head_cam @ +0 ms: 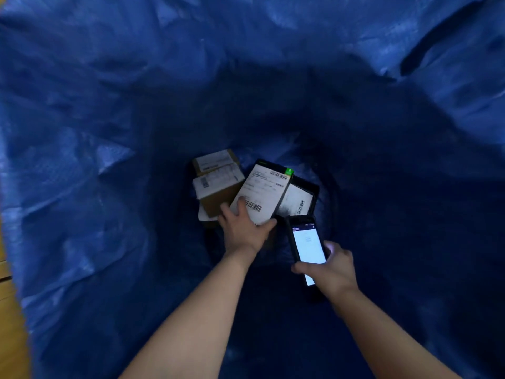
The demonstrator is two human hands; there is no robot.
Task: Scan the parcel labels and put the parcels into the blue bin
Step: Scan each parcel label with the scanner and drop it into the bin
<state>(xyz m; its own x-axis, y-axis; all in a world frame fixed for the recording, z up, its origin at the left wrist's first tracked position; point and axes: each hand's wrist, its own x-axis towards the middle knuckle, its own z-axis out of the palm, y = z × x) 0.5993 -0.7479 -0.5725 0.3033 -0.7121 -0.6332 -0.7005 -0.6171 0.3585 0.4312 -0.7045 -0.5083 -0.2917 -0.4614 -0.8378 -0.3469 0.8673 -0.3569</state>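
The person leans over the blue bin [109,132] and both arms reach deep inside it. The left hand [246,228] holds a flat black parcel [280,199] by its near end, with the fingers [240,203] lying on top of the white label [262,192] and the thumb at the near corner. This parcel is low in the bin, just above the pile or already touching it; I cannot tell which. To its left lie two brown boxes [218,192], one partly over the other, each with its own label. To its right, partly under it, lies a second black parcel [297,201].

The right hand [330,269] is closed around a handheld scanner [306,244], which has a lit screen facing up and its front end close to the parcel's near corner.

I think the step in hand is the putting in: the parcel is being laid on the others. Whether its label is scanned already, I cannot say; the screen is too small to read. If it is, the next move only needs the left fingers to let go so the parcel lies flat on the pile, and then both arms must come up out of the bin to fetch another parcel. A strip of wooden floor [8,324] shows at the left edge.
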